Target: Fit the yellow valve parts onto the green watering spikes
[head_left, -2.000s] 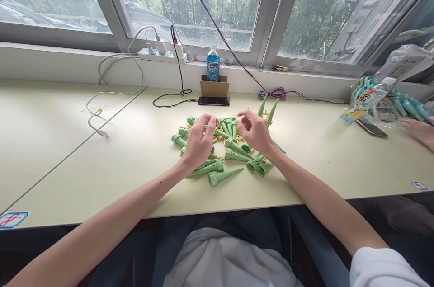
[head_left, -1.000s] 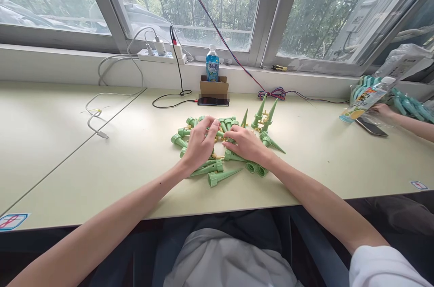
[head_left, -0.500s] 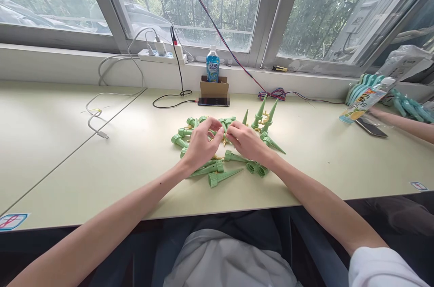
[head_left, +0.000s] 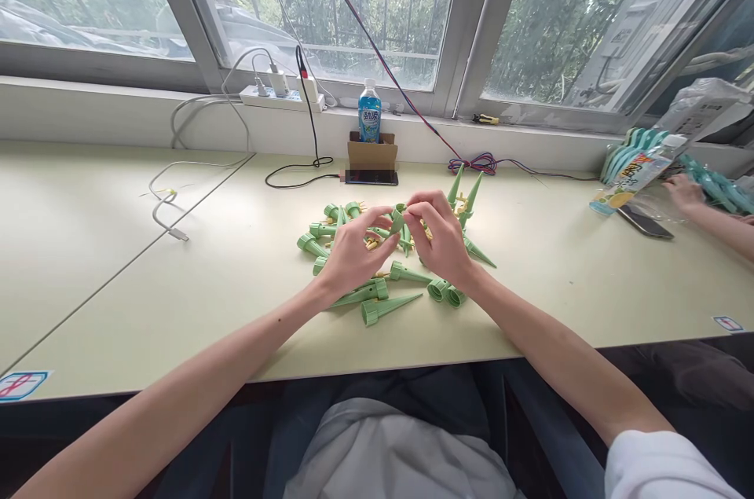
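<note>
Over the middle of the pile I hold a green plant watering spike [head_left: 397, 219] with its round socket end raised. The thumb and fingers of my left hand [head_left: 353, 251] grip it from the left. My right hand [head_left: 441, 236] is pinched closed at the socket's right edge; its fingertips hide whatever small piece they may hold. Around both hands lie several more green spikes, some with yellow valve nozzles. One loose spike [head_left: 389, 309] points right in front of my hands. Two spikes [head_left: 468, 200] stand upright behind my right hand.
Behind the pile, a phone [head_left: 371, 177] leans on a small carton [head_left: 372, 152] near a blue bottle [head_left: 370, 114]. A white cable [head_left: 170, 208] lies at left, a coiled red-blue wire [head_left: 474, 163] at the back. At right are a juice bottle [head_left: 636, 177], dark phone [head_left: 645, 222] and another person's hand [head_left: 686, 192].
My hands have moved slightly apart, and the green spike's socket now shows between them. My right hand has turned and shifted a little right. At far right the other person's hand has moved right.
</note>
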Demonstrator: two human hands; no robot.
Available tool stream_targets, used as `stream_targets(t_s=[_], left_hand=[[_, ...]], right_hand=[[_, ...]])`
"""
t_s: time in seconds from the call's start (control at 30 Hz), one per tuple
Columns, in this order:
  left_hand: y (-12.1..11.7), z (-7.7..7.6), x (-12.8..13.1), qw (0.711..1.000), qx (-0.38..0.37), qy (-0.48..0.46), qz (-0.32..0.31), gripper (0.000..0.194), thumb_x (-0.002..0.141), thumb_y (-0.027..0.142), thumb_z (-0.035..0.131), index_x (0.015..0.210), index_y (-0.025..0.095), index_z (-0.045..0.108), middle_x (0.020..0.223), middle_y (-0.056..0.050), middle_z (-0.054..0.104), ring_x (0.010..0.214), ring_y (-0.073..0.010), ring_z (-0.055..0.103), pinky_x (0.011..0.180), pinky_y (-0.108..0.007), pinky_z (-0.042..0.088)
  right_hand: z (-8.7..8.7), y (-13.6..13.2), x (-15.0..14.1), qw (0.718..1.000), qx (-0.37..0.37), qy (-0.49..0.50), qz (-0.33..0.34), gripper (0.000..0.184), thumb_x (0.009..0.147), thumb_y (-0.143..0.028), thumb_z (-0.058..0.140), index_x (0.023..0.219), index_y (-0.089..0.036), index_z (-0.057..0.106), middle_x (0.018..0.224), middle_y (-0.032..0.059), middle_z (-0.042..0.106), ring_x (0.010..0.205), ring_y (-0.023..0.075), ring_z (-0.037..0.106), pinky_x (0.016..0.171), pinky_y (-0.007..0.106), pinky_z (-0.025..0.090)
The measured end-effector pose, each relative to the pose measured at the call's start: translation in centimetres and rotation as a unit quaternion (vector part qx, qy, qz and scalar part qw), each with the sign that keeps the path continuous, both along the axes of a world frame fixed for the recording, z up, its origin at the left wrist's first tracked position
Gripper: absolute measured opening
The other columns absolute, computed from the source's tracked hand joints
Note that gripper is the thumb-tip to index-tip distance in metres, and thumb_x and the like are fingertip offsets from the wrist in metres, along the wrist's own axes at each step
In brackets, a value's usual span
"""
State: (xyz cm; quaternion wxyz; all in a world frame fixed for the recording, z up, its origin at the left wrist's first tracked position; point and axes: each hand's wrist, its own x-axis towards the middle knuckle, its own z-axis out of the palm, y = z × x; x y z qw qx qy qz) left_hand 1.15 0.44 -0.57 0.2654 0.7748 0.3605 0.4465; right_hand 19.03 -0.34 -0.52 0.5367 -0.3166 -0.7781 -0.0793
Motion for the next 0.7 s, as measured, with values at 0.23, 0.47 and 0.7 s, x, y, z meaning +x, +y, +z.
stream_targets(t_s=[0.23, 0.47, 0.7], left_hand=[[-0.2, 0.0, 0.2, 0.999, 0.027, -0.005, 0.018, 0.014, 0.091, 0.032, 0.062, 0.099, 0.021, 0.064, 0.082, 0.0, 0.068, 0.076, -0.0148, 0.066, 0.074, -0.03, 0.056], [-0.3, 0.2, 0.1, 0.999, 0.031, -0.025, 0.021, 0.014, 0.094, 0.034, 0.057, 0.095, 0.02, 0.06, 0.073, 0.001, 0.06, 0.064, -0.0124, 0.056, 0.063, -0.026, 0.047], [-0.1, 0.4, 0.0, 0.996, 0.041, -0.034, 0.065, 0.016, 0.096, 0.036, 0.055, 0.095, 0.021, 0.061, 0.07, 0.002, 0.053, 0.058, -0.0109, 0.043, 0.054, -0.025, 0.036]], right_hand=[[0.0, -0.1, -0.3, 1.0, 0.011, 0.003, 0.006, 0.011, 0.102, -0.017, 0.048, 0.094, -0.022, 0.054, 0.101, 0.0073, 0.056, 0.092, 0.0173, 0.058, 0.078, 0.034, 0.051], [-0.1, -0.3, -0.4, 0.996, -0.026, 0.086, 0.03, 0.008, 0.102, -0.022, 0.048, 0.106, -0.023, 0.055, 0.105, 0.006, 0.057, 0.082, 0.0133, 0.062, 0.07, 0.029, 0.055], [-1.3, 1.0, 0.3, 0.991, -0.126, -0.048, 0.004, 0.018, 0.1, -0.023, 0.049, 0.087, -0.019, 0.061, 0.079, 0.0034, 0.063, 0.073, 0.0152, 0.057, 0.067, 0.028, 0.047]])
